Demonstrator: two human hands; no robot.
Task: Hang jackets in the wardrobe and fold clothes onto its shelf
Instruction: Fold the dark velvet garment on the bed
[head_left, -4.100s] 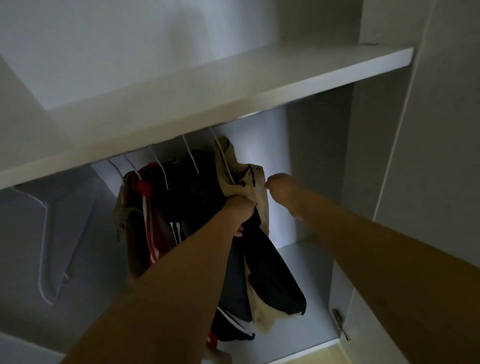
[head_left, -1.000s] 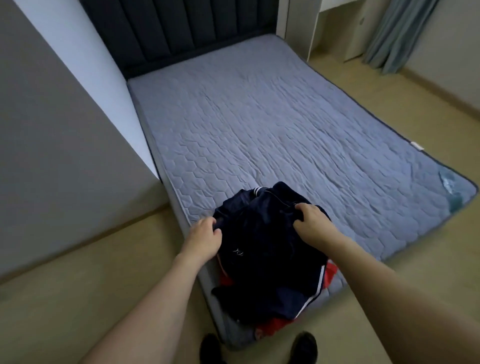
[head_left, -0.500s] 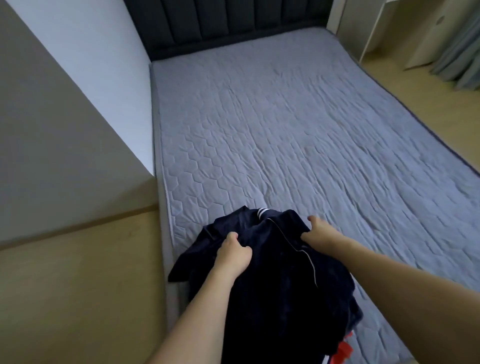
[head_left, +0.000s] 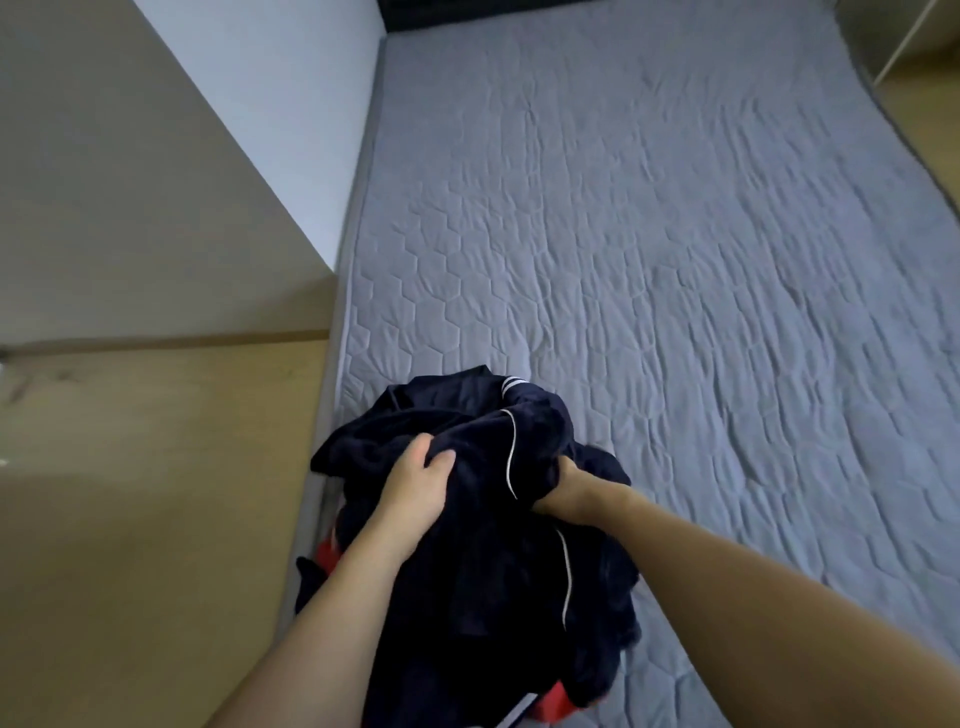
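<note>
Two hands gripping one navy jacket (head_left: 493, 545)
Left hand (head_left: 415, 488) and right hand (head_left: 563, 491) are each clutching its fabric over one grey mattress (head_left: 675, 260).

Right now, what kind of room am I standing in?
Most likely a bedroom: a bed with a grey quilted mattress cover fills the view, a dark headboard sits at its far end, and both hands grip a navy garment at the bed's near corner.
</note>
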